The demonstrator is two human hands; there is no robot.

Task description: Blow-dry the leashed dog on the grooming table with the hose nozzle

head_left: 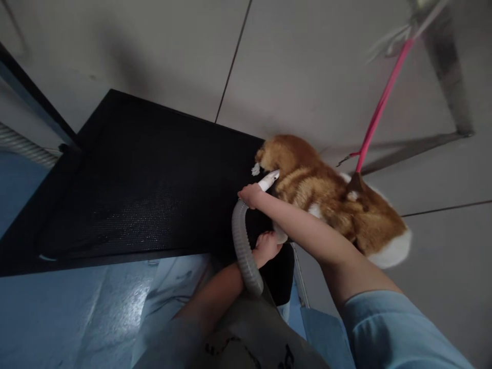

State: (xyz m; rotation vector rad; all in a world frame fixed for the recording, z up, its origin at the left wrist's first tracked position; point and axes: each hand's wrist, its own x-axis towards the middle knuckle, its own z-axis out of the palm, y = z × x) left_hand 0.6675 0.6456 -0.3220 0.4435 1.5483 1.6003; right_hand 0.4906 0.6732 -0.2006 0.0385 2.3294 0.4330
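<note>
A brown-and-white dog [319, 189] is at the right end of a black ribbed-top table [138, 174], its white muzzle toward the lower right. My right hand [250, 196] is wrapped round the white nozzle [268, 180] of a grey corrugated hose [245, 246]. The nozzle's tip points at the fur of the dog's side and rear. Lower down, my left hand [268, 247] is closed on a whitish paw [280, 234] at the table's near edge. The hose curves down across my left forearm.
A pink leash [380, 115] runs from the dog's neck up to the top right. Behind the table stands a pale panelled wall [184, 56]. A dark post [38, 97] and another ribbed hose [26, 145] are at left. Below lies a blue floor [57, 318].
</note>
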